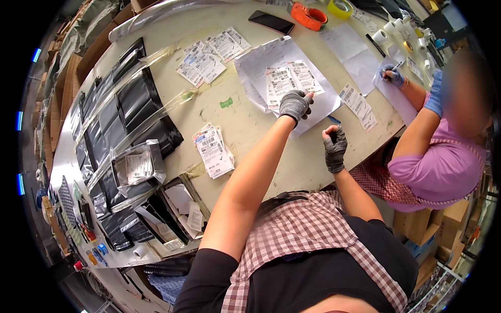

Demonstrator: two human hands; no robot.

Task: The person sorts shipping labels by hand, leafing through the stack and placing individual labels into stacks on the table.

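My left hand (296,107), in a grey fingerless glove, reaches over a white paper sheet (250,68) with its fingers curled. It is at the lower edge of two piles of printed shipping labels (281,83); whether it grips one is hidden. My right hand (335,149), gloved alike, hovers near the table's front edge, fingers curled in and nothing visible in them. Just above it lies a blue pen (333,120), partly off the sheet. A strip of labels (358,107) rests to the right, and a label stack (214,151) lies left of my forearm.
At right a co-worker in blue gloves holds a pen (398,66) over paper. More labels (201,63), a phone (271,22), an orange tape dispenser (308,16) and yellow tape (340,8) lie farther back. Black plastic bags (138,96) and a clear-wrapped packet (138,166) cover the left side.
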